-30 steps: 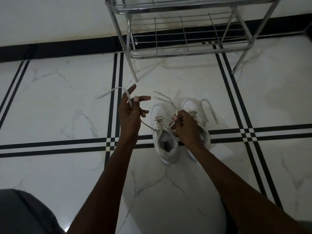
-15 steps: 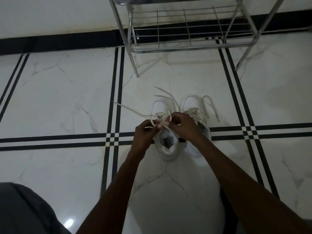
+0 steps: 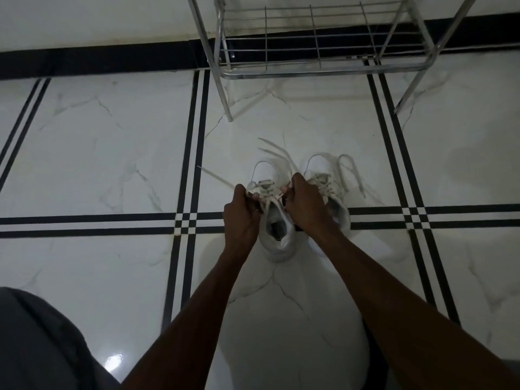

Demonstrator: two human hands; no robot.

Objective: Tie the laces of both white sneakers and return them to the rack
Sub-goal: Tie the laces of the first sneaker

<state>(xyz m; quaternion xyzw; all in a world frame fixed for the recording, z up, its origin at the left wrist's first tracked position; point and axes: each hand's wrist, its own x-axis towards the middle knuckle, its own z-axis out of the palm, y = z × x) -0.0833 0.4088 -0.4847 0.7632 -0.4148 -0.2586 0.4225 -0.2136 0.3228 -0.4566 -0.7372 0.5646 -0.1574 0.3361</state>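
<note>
Two white sneakers stand side by side on the marble floor (image 3: pixel 112 153), in front of the metal rack (image 3: pixel 315 70) and apart from it, neither on a shelf. Both point their toes away from the person, toward the rack and the wall, so each long axis runs from the heel nearest the camera up to the toe. The left sneaker (image 3: pixel 277 237) shows its open collar and dark inside; the right sneaker (image 3: pixel 342 212) is partly covered by the right forearm. The left hand (image 3: pixel 242 218) is curled closed, gripping a lace (image 3: pixel 216 178) at the left side of the left sneaker's eyelets; one free end runs out to the left over the tile. The right hand (image 3: pixel 306 204) is likewise closed, pinching the lace at the right side of the same shoe, and two loose ends (image 3: pixel 274 149) fan forward past the toe. The right sneaker's lace (image 3: pixel 350 171) lies slack in a loop on the floor beside it. Counted: two sneakers, one rack, two hands. A grey-clad knee (image 3: pixel 36 342) fills the lower left corner.
</note>
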